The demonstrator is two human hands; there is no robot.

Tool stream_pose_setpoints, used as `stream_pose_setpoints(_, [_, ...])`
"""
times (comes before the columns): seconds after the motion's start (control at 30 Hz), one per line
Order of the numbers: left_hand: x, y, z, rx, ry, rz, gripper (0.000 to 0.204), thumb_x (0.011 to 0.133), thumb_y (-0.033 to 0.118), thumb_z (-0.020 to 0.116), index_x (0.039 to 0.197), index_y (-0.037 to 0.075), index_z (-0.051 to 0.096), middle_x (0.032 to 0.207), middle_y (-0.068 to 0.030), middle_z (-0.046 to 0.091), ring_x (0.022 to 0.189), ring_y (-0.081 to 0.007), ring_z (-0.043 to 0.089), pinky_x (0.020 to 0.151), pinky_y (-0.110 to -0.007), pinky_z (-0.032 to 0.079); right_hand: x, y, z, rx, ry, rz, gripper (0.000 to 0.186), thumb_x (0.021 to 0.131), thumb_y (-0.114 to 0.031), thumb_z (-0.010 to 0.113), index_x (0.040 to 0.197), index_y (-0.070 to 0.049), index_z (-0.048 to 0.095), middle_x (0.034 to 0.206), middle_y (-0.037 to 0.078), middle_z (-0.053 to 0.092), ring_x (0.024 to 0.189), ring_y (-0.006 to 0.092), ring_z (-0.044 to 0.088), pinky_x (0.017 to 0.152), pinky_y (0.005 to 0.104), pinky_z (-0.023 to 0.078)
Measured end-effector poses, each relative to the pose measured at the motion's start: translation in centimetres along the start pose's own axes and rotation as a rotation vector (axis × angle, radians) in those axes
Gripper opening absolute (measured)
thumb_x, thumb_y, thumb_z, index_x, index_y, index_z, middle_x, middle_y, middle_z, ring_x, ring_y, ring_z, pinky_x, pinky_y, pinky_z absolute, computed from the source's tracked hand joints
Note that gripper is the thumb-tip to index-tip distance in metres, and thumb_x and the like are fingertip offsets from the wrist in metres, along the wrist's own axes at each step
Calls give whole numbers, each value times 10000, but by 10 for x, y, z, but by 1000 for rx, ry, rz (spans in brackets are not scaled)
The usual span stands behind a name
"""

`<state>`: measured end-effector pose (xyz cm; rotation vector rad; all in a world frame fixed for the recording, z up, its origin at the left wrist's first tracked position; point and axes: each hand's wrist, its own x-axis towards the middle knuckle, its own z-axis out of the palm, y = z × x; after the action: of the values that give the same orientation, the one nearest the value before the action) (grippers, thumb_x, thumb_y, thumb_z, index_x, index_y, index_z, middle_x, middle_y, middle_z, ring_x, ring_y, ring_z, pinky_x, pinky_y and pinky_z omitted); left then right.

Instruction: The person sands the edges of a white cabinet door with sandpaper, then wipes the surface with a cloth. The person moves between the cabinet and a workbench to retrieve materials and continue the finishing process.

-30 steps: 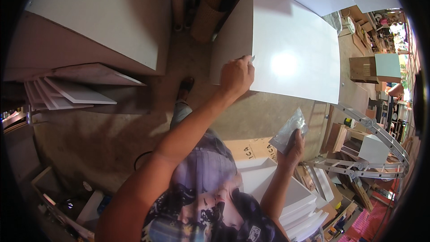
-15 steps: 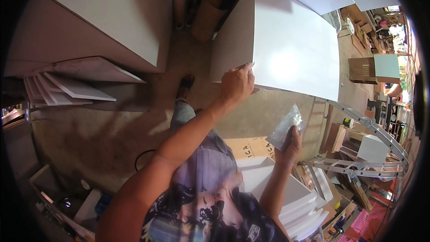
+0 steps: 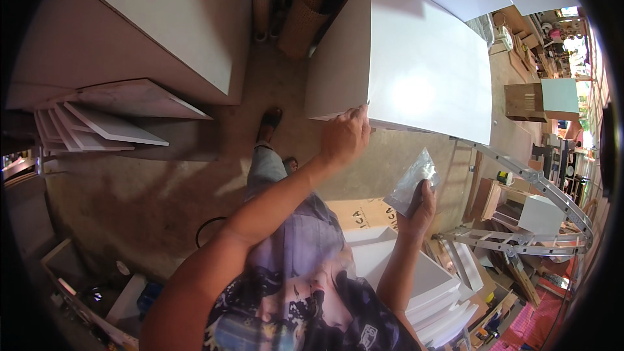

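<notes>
A large white cabinet (image 3: 429, 45) stands in front of me, its glossy top catching a bright glare. My left hand (image 3: 346, 135) is at the near left corner of that top, fingertips pressed together against the edge. Whatever may be between those fingers is too small or hidden to make out. Lower and to the right, my right hand (image 3: 419, 211) grips a clear plastic bag (image 3: 411, 182), thumb over its front and the pointed end upward. The bag's contents cannot be told apart.
White panels (image 3: 97, 127) lean at the left below a big pale cabinet (image 3: 162, 13). A folding aluminium ladder (image 3: 500, 239) is at the right. White box parts (image 3: 422, 276) and printed cardboard (image 3: 364, 213) lie close to my right forearm. Rolled woven material (image 3: 302, 26) stands behind.
My left hand has slid slightly toward me at the cabinet corner. The right hand and bag have shifted only a little. More of my second foot shows below.
</notes>
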<state>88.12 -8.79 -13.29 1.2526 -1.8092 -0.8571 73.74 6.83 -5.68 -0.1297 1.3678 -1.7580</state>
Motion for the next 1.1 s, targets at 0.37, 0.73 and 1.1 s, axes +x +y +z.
stream_pose_setpoints(0.37, [-16, -1, -5, -120, 56, 0, 261, 909, 106, 547, 1119, -24, 633, 1019, -200, 689, 867, -349, 686, 741, -408, 560, 2, 0, 10, -36, -24, 19, 299, 945, -118, 570, 1231, -66, 500, 1085, 61, 605, 984, 187, 624, 819, 366, 553])
stream_pose_setpoints(0.73, [-17, 30, -75, -491, -116, 340, 349, 895, 132, 617, 1231, 38, 608, 1235, -160, 622, 1011, -335, 649, 816, -416, 536, 20, 26, 70, 222, 29, 244, 269, 979, -222, 530, 1167, -36, 575, 1044, 97, 657, 924, 204, 657, 786, 345, 565])
stream_pose_setpoints(1.1, [30, -39, -105, -220, -134, 747, 316, 813, 117, 649, 1125, 141, 687, 1246, -78, 608, 1045, -204, 610, 918, -359, 483, 31, 41, 85, 232, -138, 431, 281, 1004, -287, 479, 1131, -50, 558, 692, 72, 620, 436, 142, 548, 361, 263, 473])
